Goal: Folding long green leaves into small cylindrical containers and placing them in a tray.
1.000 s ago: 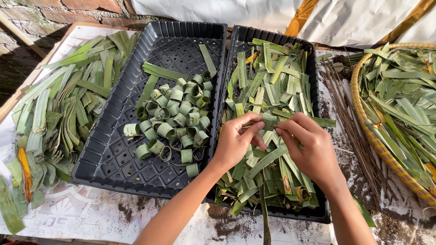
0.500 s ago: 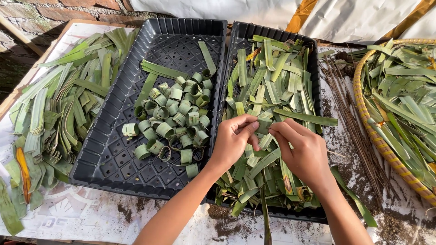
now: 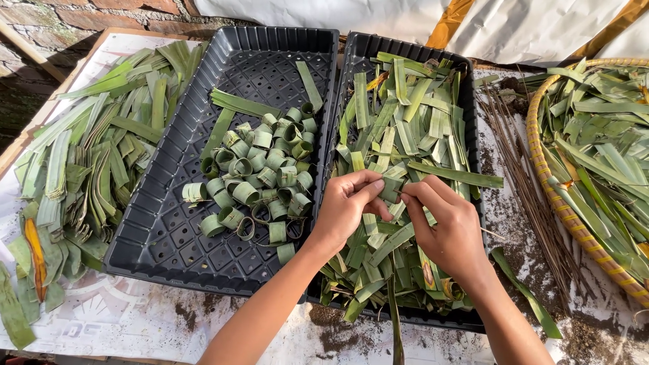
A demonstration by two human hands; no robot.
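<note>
Left hand point(image 3: 345, 209) and right hand point(image 3: 449, 226) pinch a leaf strip point(image 3: 390, 189) over the right tray point(image 3: 473, 135) | left tray point(image 3: 169, 223) holds rings | slack grip risks uncurling

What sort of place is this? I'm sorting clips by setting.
Probably an outdoor craft table: sunlit black trays of leaf strips and rolled leaf rings, a woven basket, a brick wall behind.

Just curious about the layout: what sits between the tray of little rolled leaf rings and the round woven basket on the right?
In the head view, a second black tray heaped with flat leaf strips, then a bundle of thin brown sticks. Both hands, left and right, work over that tray.
</note>
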